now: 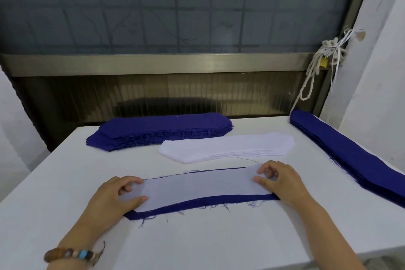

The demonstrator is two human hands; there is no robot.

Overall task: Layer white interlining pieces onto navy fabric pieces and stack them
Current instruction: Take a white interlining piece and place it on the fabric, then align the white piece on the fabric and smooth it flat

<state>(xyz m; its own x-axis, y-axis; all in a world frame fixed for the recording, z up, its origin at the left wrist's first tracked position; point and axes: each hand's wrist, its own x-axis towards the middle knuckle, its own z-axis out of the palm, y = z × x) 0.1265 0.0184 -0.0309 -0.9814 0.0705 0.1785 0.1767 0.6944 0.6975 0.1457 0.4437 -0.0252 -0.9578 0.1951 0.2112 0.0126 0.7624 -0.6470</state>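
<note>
Both ends pinched: left hand (116, 195), right hand (282, 180), fingers curled, squaring white interlining piece (197, 186) over navy fabric piece (208, 201).

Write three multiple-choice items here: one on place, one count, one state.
1. The white interlining stack lies: A. between the far navy stack and the near white piece; B. on the floor; C. on a chair.
2. Navy stacks on the table: A. one; B. two; C. four.
3. The near white piece is: A. rolled up; B. flat on a navy piece; C. hanging off the edge.
Key: A, it sits between them; B, the far one and the right navy stack; B, navy borders its near edge.
</note>
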